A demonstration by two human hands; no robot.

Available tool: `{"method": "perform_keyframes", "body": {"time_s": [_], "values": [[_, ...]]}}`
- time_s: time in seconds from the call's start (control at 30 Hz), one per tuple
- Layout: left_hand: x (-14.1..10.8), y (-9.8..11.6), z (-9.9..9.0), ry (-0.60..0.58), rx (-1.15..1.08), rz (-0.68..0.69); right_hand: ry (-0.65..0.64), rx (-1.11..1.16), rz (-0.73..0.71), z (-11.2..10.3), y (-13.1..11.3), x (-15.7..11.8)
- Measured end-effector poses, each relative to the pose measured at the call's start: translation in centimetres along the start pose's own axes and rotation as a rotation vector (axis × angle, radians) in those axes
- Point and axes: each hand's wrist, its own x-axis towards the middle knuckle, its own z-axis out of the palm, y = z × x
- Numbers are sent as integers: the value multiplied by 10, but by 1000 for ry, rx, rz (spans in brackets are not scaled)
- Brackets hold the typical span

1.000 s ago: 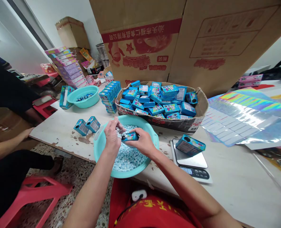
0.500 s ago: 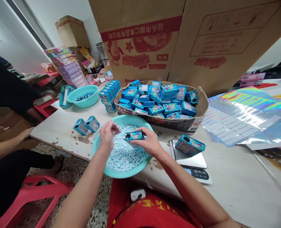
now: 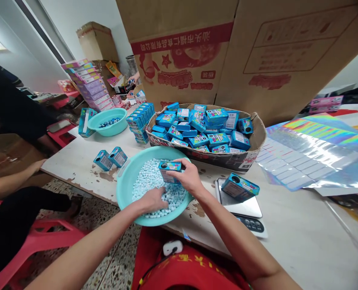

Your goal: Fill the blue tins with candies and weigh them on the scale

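Observation:
My left hand (image 3: pixel 153 200) is dipped into the small pale-blue candies (image 3: pixel 144 177) in a turquoise basin (image 3: pixel 125 197). Its thumb and fingers are apart, with the tips partly buried. Above the same basin, my right hand (image 3: pixel 190 177) grips a small blue printed candy box (image 3: pixel 168 170) between thumb and fingers. A round dark hole shows in the top of that box. To the right, another blue box (image 3: pixel 240 187) stands on a kitchen scale (image 3: pixel 248 208).
Behind the basin is a cut-down carton (image 3: pixel 245 158) full of blue boxes. Two blue boxes (image 3: pixel 110 158) and stacked boxes (image 3: pixel 140 121) stand left. A smaller basin (image 3: pixel 118 125) holds shiny blue pieces. Shiny sheets (image 3: pixel 315 157) lie right. Another person's arm (image 3: pixel 14 179) rests by the table's left edge.
My left hand has moved down from beside the box's opening into the candies. My right hand still holds the box, now tilted to show more of its printed side.

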Motion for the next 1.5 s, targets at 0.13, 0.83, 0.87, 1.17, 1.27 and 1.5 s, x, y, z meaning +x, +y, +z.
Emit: {"method": "perform_keyframes", "body": {"time_s": [0.13,0.83,0.87,1.17,1.27,1.5], "values": [[7,2,-15,37,-77,-37,-25,-79,-12,-7,-3,-3],[29,66,-45,659,-1302,99,-121,-273,-158,18,-20,-13],[29,67,-44,648,-1292,107,-120,-266,-162,18,-20,-12],[27,78,-47,665,-1191,189,-88,-224,-215,18,-27,-8],[35,78,-48,695,-1152,228,-59,-227,-220,19,-29,-3],[45,74,-45,670,-1155,203,-98,-297,-215,18,-24,1]]}}
